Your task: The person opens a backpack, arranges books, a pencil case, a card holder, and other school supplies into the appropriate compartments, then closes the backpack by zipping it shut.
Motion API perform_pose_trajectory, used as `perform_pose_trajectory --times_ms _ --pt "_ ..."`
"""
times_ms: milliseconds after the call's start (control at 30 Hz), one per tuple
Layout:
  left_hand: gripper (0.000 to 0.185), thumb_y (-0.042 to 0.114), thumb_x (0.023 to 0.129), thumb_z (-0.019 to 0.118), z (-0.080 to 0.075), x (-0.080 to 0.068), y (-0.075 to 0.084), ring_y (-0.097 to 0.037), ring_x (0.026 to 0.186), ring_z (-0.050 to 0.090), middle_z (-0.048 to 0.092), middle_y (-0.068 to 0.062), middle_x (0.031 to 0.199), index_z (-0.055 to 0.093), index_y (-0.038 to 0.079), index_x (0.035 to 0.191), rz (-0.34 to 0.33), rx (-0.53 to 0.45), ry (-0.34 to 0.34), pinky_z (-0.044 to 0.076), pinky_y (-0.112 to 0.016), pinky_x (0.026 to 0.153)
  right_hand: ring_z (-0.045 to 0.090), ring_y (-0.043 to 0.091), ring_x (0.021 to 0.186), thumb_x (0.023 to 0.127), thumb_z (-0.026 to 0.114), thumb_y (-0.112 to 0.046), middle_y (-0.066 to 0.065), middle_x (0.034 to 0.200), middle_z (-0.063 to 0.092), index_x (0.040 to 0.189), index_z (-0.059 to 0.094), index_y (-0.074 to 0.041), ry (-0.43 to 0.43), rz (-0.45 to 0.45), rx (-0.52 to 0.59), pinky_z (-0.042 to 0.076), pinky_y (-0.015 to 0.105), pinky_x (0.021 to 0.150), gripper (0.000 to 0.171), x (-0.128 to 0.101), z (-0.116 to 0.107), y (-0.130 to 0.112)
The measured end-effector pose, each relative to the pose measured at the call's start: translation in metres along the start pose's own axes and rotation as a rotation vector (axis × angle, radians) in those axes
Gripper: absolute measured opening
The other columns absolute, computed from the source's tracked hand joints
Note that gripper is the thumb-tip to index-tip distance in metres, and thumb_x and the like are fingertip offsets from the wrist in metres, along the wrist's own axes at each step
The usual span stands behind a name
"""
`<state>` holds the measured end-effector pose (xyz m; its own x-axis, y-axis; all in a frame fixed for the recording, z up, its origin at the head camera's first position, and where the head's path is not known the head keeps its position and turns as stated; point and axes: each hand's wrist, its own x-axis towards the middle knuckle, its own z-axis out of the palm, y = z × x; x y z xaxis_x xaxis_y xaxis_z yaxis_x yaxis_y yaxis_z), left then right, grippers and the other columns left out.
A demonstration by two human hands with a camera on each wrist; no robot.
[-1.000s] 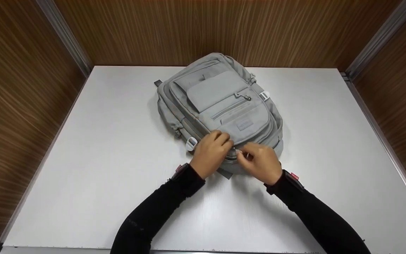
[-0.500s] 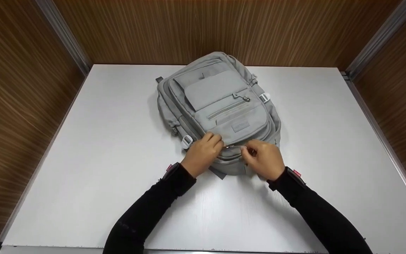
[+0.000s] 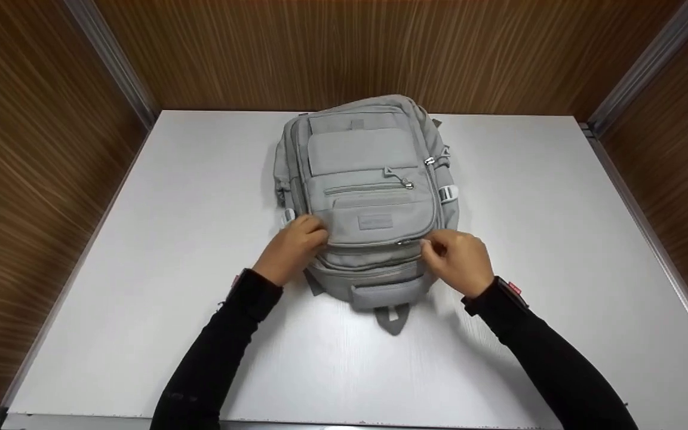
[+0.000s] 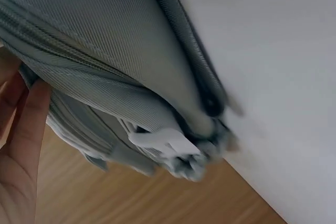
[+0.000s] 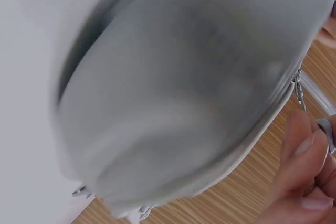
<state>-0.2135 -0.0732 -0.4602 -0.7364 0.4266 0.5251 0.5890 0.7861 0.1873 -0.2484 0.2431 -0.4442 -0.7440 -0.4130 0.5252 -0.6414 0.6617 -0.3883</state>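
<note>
A grey backpack [image 3: 362,209] lies front side up on the white table, its carry handle [image 3: 389,292] at the near end. At its lower left corner my left hand [image 3: 293,248] pinches the fabric edge; the left wrist view shows the fingers [image 4: 32,124] beside a zipper seam [image 4: 68,45]. My right hand [image 3: 462,263] is at the near right corner, thumb and fingertips pinching the pull of a zipper. That zipper's metal slider [image 5: 297,83] and grey pull tab [image 5: 326,129] show in the right wrist view. Part of the left hand is cut off in its wrist view.
The white table [image 3: 111,310] is enclosed by wood-grain panels [image 3: 344,54] at the back and both sides. White strap buckles [image 3: 448,193] sit on the bag's sides. A second slider [image 3: 429,160] is high on its right edge, and a front pocket zipper [image 3: 368,189] runs across.
The backpack has turned, its near end swinging left, and lies straighter. The slider has run rightward along the near edge with my right hand. My left hand has moved left with the bag's corner.
</note>
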Motion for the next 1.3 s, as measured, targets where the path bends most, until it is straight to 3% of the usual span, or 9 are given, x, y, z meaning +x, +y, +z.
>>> perform_pose_trajectory --times_ms 200,333,433,600,700,800,900,1000,1300 --pt "0.006 0.008 0.084 0.074 -0.005 -0.006 -0.027 -0.028 0.103 0.06 0.064 -0.008 0.105 0.071 0.007 0.089 -0.134 0.146 0.063 0.055 -0.037 0.085 0.042 0.009 0.051 0.084 0.066 -0.009 -0.004 0.056 0.05 0.059 0.055 -0.013 -0.007 0.017 0.0 0.031 0.026 0.049 0.027 0.002 0.0 0.0" --pt "0.008 0.006 0.085 0.072 -0.003 -0.002 -0.027 -0.032 0.101 0.06 0.064 -0.012 0.107 0.069 0.002 0.091 -0.168 0.221 0.072 0.053 -0.04 0.087 0.043 0.009 0.052 0.084 0.066 -0.01 -0.003 0.057 0.051 0.059 0.054 -0.013 -0.02 0.012 0.007 0.033 0.026 0.051 0.028 0.003 0.002 -0.003" --pt "0.012 0.011 0.087 0.068 -0.001 0.003 -0.012 -0.034 0.102 0.058 0.063 -0.015 0.107 0.066 0.001 0.093 -0.165 0.24 0.058 0.051 -0.043 0.091 0.043 0.008 0.052 0.084 0.065 -0.009 -0.004 0.057 0.052 0.058 0.053 -0.013 -0.024 0.002 0.021 0.033 0.025 0.051 0.029 0.003 0.002 -0.005" --pt "0.021 0.025 0.089 0.068 0.004 0.025 0.034 -0.028 0.102 0.059 0.065 -0.01 0.109 0.068 0.008 0.1 -0.115 0.182 -0.025 0.051 -0.04 0.093 0.044 0.006 0.052 0.083 0.066 -0.008 -0.004 0.057 0.052 0.059 0.054 -0.013 -0.034 -0.032 0.055 0.036 0.023 0.05 0.027 0.002 0.004 -0.007" --pt "0.021 0.026 0.087 0.071 0.013 0.043 0.061 -0.022 0.096 0.06 0.067 -0.004 0.105 0.071 0.012 0.103 -0.037 0.191 -0.07 0.052 -0.033 0.086 0.045 0.005 0.052 0.082 0.067 -0.007 -0.004 0.058 0.053 0.06 0.054 -0.012 -0.03 -0.061 0.074 0.038 0.023 0.05 0.026 0.0 0.006 -0.009" --pt "0.014 0.021 0.085 0.071 0.024 0.059 0.078 -0.019 0.086 0.06 0.068 -0.001 0.097 0.073 0.014 0.097 0.034 0.286 -0.081 0.053 -0.029 0.074 0.046 0.005 0.052 0.08 0.067 -0.005 -0.004 0.058 0.053 0.06 0.055 -0.012 -0.02 -0.102 0.081 0.039 0.022 0.049 0.025 0.0 0.01 -0.01" --pt "0.01 0.013 0.084 0.067 0.033 0.071 0.088 -0.018 0.08 0.06 0.067 0.0 0.092 0.071 0.014 0.093 0.049 0.403 -0.106 0.053 -0.028 0.067 0.045 0.004 0.053 0.078 0.067 -0.004 -0.004 0.058 0.052 0.06 0.055 -0.012 -0.012 -0.136 0.078 0.038 0.022 0.049 0.024 0.0 0.013 -0.01" --pt "0.01 0.009 0.084 0.065 0.04 0.078 0.091 -0.017 0.081 0.061 0.067 0.0 0.089 0.07 0.014 0.091 0.022 0.464 -0.137 0.055 -0.028 0.067 0.044 0.003 0.053 0.077 0.067 -0.004 -0.004 0.057 0.053 0.06 0.056 -0.013 -0.01 -0.154 0.071 0.038 0.021 0.049 0.022 0.001 0.014 -0.009" --pt "0.013 0.013 0.086 0.065 0.04 0.076 0.088 -0.015 0.077 0.062 0.07 0.003 0.085 0.076 0.018 0.092 -0.017 0.486 -0.113 0.055 -0.026 0.064 0.043 0.006 0.053 0.08 0.067 -0.006 -0.003 0.058 0.051 0.059 0.054 -0.013 -0.043 -0.125 0.019 0.036 0.025 0.05 0.025 0.009 0.009 0.013"
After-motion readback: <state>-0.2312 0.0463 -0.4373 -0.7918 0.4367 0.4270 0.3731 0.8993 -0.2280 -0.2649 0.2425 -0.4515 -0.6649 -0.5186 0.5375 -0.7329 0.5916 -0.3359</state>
